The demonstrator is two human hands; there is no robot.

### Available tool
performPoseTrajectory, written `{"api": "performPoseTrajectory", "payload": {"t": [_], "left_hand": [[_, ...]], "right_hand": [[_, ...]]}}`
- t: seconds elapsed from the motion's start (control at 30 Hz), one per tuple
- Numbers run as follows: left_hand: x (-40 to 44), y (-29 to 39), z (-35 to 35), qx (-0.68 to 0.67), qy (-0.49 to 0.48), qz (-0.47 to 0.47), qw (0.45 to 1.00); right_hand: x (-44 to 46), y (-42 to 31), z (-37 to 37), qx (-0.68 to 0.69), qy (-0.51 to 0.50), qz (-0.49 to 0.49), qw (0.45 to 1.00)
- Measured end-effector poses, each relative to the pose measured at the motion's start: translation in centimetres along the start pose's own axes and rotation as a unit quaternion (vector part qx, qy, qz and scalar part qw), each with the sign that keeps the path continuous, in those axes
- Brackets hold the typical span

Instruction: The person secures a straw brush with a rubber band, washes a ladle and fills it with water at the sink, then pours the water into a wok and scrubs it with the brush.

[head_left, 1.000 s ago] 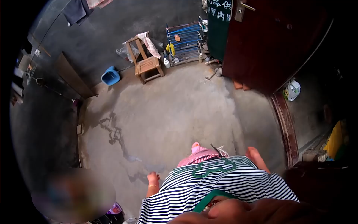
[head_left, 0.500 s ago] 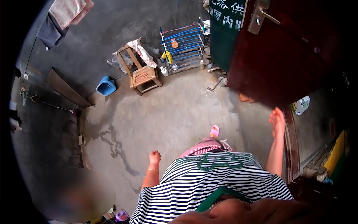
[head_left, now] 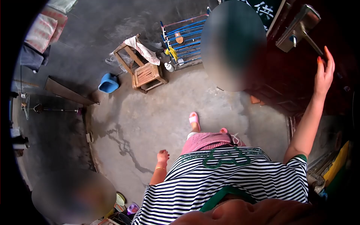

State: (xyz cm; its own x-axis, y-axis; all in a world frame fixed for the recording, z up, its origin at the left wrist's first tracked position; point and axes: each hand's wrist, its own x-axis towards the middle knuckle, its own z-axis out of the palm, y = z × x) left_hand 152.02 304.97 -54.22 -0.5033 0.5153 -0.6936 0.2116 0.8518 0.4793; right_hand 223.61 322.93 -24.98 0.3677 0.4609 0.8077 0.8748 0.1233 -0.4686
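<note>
My right hand [head_left: 324, 75] is raised at the dark red door [head_left: 281, 84], fingers stretched upward and holding nothing. Its fingertips are at the lower end of the metal door handle [head_left: 312, 40]; whether they touch it I cannot tell. The handle sits on a metal lock plate [head_left: 287, 42]. Low at my side hangs my left hand [head_left: 162, 155], empty, its fingers loosely bent and slightly apart over the concrete floor. A thin bracelet [head_left: 161, 168] circles that wrist.
Across the concrete floor [head_left: 157, 112] stand a wooden chair [head_left: 148, 75] with a cloth over its back, a blue bucket [head_left: 108, 83] and a blue-barred rack [head_left: 183, 39]. A white pump bottle [head_left: 169, 67] is beside the chair. Cloths [head_left: 42, 30] hang upper left. Blurred patches hide two areas.
My right hand has risen from beside the door's lower edge up to the handle. The door and handle appear closer. One pink slipper has come forward; my left hand still hangs low.
</note>
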Motion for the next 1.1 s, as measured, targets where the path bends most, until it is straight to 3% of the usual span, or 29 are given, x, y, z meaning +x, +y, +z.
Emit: {"api": "performPoseTrajectory", "payload": {"t": [0.1, 0.27, 0.37, 0.63, 0.73, 1.03, 1.1], "left_hand": [[3.6, 6.4, 1.4, 0.026, -0.033, 0.042, 0.998], [11.5, 13.5, 0.7, 0.071, -0.063, 0.063, 0.993], [14.8, 17.6, -1.2, 0.086, -0.058, 0.030, 0.994], [22.8, 25.9, -3.3, 0.120, -0.049, 0.012, 0.992], [23.7, 28.2, -1.8, 0.136, -0.091, 0.011, 0.987], [24.2, 29.0, 2.1, 0.181, -0.180, 0.035, 0.966], [24.7, 29.0, 1.9, 0.207, -0.185, 0.032, 0.960]], "right_hand": [[1.9, 1.8, 2.8, -0.106, -0.007, -0.056, 0.993], [2.1, 2.0, 6.9, -0.272, -0.059, 0.000, 0.960], [1.9, 2.5, 7.8, -0.343, -0.053, 0.010, 0.938], [1.0, 4.4, 7.4, -0.388, -0.056, 0.066, 0.918], [0.7, 3.7, 7.3, -0.398, -0.048, 0.071, 0.913], [-0.4, 2.9, 6.3, -0.320, -0.054, 0.054, 0.944], [-0.1, -0.8, 8.7, -0.236, 0.003, 0.080, 0.969]]}}
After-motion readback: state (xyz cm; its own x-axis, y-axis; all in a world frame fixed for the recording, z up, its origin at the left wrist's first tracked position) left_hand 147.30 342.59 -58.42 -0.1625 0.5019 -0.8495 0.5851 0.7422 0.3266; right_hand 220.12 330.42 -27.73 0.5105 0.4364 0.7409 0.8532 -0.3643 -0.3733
